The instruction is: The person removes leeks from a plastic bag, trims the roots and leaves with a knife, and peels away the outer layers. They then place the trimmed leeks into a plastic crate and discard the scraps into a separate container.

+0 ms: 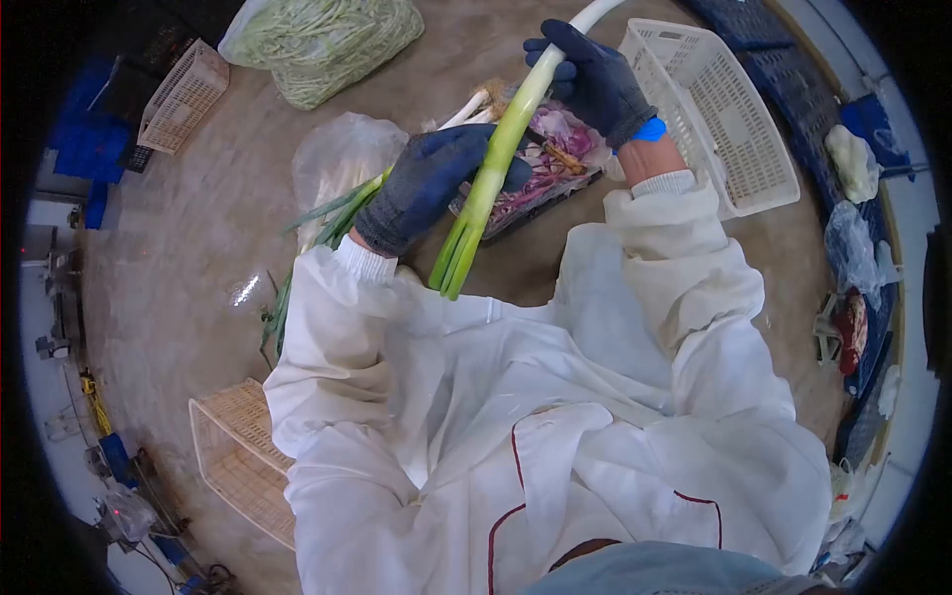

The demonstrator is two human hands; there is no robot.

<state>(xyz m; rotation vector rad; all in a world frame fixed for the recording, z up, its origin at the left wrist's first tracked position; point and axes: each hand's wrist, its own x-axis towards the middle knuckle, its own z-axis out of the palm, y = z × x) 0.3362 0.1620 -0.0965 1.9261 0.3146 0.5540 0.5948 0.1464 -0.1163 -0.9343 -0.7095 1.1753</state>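
A long leek point(511, 129) with a white shank and trimmed green top slants across the middle of the head view. My left hand point(421, 183), in a dark blue glove, is closed around its green part. Farther up, my right hand point(600, 84), gloved alike, has its fingers curled about the white shank. The leek's white end runs out of the top edge. Below my hands stands a dark tray point(516, 216) heaped with purple-white peelings point(570, 134). Beside my left hand, more leeks with green leaves point(347, 210) lie by a clear plastic bag point(352, 144).
A white plastic crate point(778, 188) stands to the right, a beige crate point(233, 461) at lower left, another crate point(183, 99) at upper left. A bag of green vegetables point(332, 50) lies at the top. Blue perforated panels point(793, 79) line the right side.
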